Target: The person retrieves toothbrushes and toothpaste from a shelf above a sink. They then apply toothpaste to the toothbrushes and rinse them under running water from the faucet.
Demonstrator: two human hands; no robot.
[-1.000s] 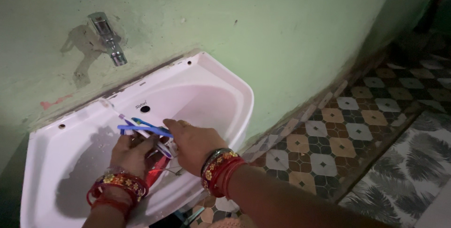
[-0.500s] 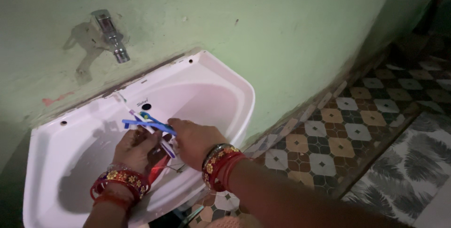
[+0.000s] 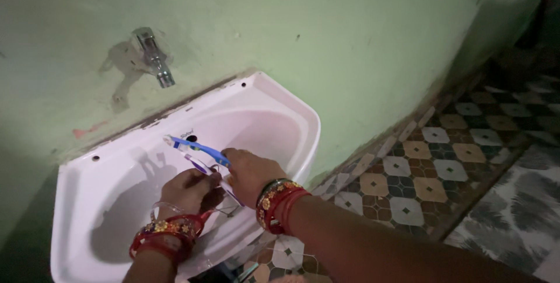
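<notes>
Both of my hands are over the bowl of a white wall-mounted sink [image 3: 291,114]. My left hand [image 3: 186,192] is closed around the lower ends of a bunch of toothbrushes [image 3: 198,152], blue and purple-white, whose heads point up and to the left. My right hand [image 3: 251,172] grips the blue toothbrush handle from the right side. Red and gold bangles ring both wrists. A red object sits under my left wrist, mostly hidden.
A metal tap [image 3: 154,55] sticks out of the green wall [image 3: 350,32] above the sink's left part. A patterned tiled floor [image 3: 431,166] spreads to the right, with a leaf-printed mat [image 3: 525,219] at the far right.
The view has shifted, so sink and tap sit further right. My hands have drawn closer together and the toothbrushes are now gathered into a tighter bunch.
</notes>
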